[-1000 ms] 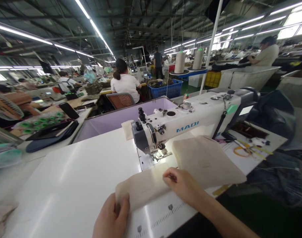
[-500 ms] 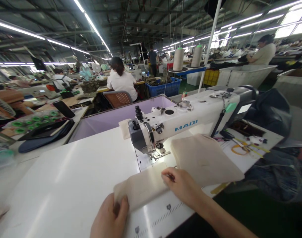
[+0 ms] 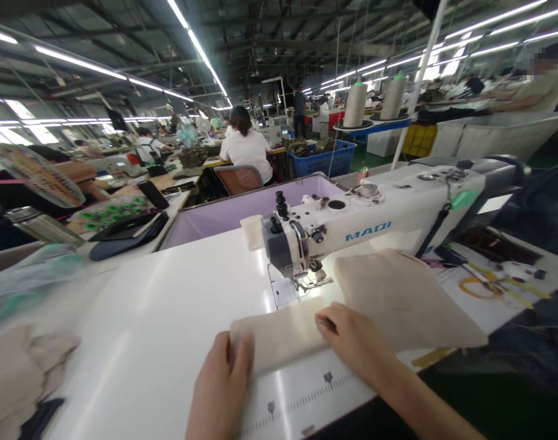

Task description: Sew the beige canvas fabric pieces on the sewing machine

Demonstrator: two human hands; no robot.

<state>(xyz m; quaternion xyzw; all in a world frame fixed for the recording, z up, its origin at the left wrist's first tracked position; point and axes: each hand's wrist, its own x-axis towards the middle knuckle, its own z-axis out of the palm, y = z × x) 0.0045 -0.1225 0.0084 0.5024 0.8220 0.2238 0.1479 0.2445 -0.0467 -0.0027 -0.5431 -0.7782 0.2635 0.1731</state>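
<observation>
A narrow folded piece of beige fabric [image 3: 276, 339] lies on the white table in front of the sewing machine [image 3: 365, 229]. My left hand [image 3: 221, 382] grips its left end, thumb on top and fingers around the edge. At the upper right end of the piece, my right hand [image 3: 354, 342] is closed in a pinch on the fabric; its fingertips are partly hidden. The fabric lies just short of the presser foot [image 3: 313, 281], apart from it. Under the machine's arm, right of my right hand, rests a larger beige fabric panel [image 3: 407, 299].
Yellow-handled scissors [image 3: 483, 286] lie at the table's right. More beige cloth [image 3: 17, 373] sits at the left edge, and a small beige piece [image 3: 252, 232] is behind the needle head. Beyond the table are a lilac-lined bin [image 3: 205, 217] and a seated person [image 3: 245, 150].
The view has swung left, so everything sits further right and the cloth at the left edge shows more. Both hands keep hold of the same fabric, which has hardly moved against the machine.
</observation>
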